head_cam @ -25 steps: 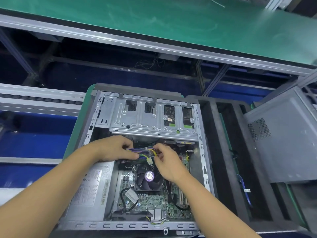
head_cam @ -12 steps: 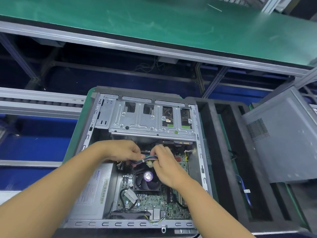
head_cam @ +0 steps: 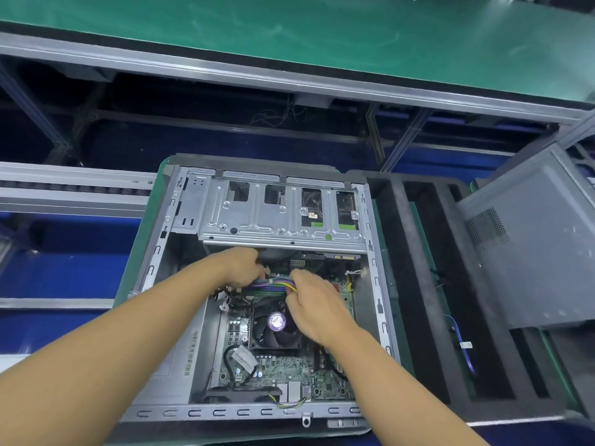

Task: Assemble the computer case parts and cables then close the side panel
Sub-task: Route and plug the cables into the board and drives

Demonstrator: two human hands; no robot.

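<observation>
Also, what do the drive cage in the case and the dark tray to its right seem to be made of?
The drive cage looks like stamped sheet steel, bare dull silver; pressed ribs and punched holes show. The dark tray is probably foam, matt charcoal; grainy surface, thick soft-edged walls.

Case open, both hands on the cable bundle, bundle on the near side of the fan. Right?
No. The head view shows the cable bundle on the far side of the fan, by the drive cage. The case is open; left hand and right hand both grip the bundle.
</observation>
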